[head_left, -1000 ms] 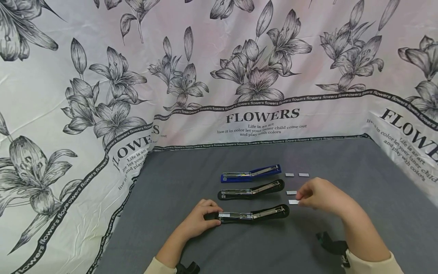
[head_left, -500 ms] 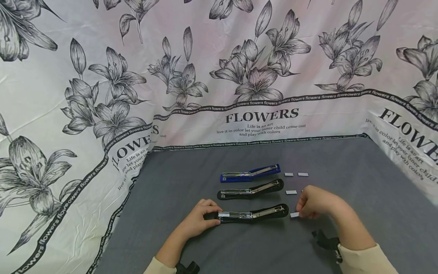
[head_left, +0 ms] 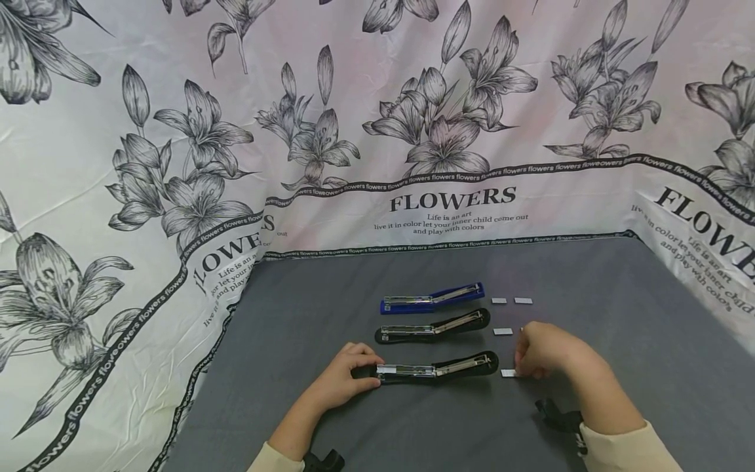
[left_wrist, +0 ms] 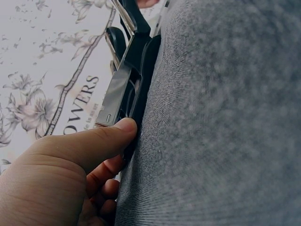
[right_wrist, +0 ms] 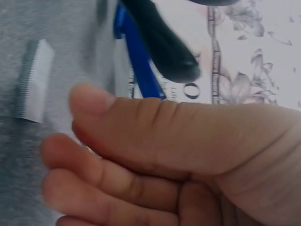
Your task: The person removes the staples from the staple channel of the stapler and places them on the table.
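My left hand (head_left: pixel 348 373) pinches the left end of the nearest black stapler (head_left: pixel 407 372), thumb in front. That stapler lies unfolded, its metal magazine uppermost, with a pale strip on its left part. Beyond its right end, a strip of staples (head_left: pixel 508 373) rests on the grey cloth. Right beside that strip is my right hand (head_left: pixel 545 351), fingers loosely bent. In the right wrist view, a gap shows between the fingertips and the staple strip (right_wrist: pixel 35 82), and nothing is visibly held.
Farther back lie a second black stapler (head_left: pixel 433 326) and a blue stapler (head_left: pixel 432 299), both unfolded. Several staple strips sit to their right, one of them (head_left: pixel 503 332) by the second stapler. A flower-printed cloth (head_left: pixel 448 216) hangs behind the grey surface (head_left: pixel 295 314).
My right hand has brought a staple strip nearer the front, level with the nearest stapler, and has let go of it. My left hand has stayed still.
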A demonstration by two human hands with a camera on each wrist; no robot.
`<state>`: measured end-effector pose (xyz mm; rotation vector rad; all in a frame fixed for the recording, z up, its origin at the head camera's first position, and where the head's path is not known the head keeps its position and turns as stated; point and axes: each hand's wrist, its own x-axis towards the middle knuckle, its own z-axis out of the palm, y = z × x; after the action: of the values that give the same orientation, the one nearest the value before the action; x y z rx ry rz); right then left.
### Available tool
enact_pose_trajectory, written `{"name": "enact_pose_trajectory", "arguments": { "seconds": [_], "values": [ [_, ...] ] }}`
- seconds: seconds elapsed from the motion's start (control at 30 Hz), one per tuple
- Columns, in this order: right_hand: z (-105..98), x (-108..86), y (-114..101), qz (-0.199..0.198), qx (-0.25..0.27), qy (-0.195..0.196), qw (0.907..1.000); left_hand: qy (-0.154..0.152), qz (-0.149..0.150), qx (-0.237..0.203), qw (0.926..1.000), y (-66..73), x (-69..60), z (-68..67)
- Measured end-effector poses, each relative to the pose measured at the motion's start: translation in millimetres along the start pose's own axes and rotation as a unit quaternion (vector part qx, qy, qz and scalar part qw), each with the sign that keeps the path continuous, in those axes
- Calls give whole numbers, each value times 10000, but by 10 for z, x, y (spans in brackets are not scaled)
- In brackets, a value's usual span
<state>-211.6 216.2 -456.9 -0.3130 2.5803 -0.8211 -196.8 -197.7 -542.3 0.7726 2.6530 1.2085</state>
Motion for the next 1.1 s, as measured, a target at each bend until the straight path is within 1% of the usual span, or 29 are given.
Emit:
{"name": "enact_pose_trajectory", "arguments": {
  "seconds": [0.17, 0.3, 0.43, 0.57, 0.7, 0.87, 1.1],
  "values": [
    [-85, -69, -81, -248, -141, 325, 9991, 1, 110, 136, 9998, -41, 7, 8],
    [-148, -112, -192, -521, -289, 657, 9961, 20, 151, 122, 9998, -52, 4, 12],
    [-151, -152, -328, -757, -431, 1041, 9907, 39, 140, 145, 9998, -53, -6, 20],
    [-120, -204, -473, -918, -412, 1340, 9859, 38, 107, 144, 9998, -47, -12, 25],
    [-66, -228, -612, -1128, -241, 1480, 9823, 13, 74, 104, 9999, -37, -12, 23],
    [40, -222, -780, -1408, 6, 1536, 9781, 20, 79, 77, 9999, -27, -5, 15],
    [242, -142, -970, -1627, -77, 1626, 9732, 35, 70, 64, 9999, -23, 2, 7]
  ]
}}
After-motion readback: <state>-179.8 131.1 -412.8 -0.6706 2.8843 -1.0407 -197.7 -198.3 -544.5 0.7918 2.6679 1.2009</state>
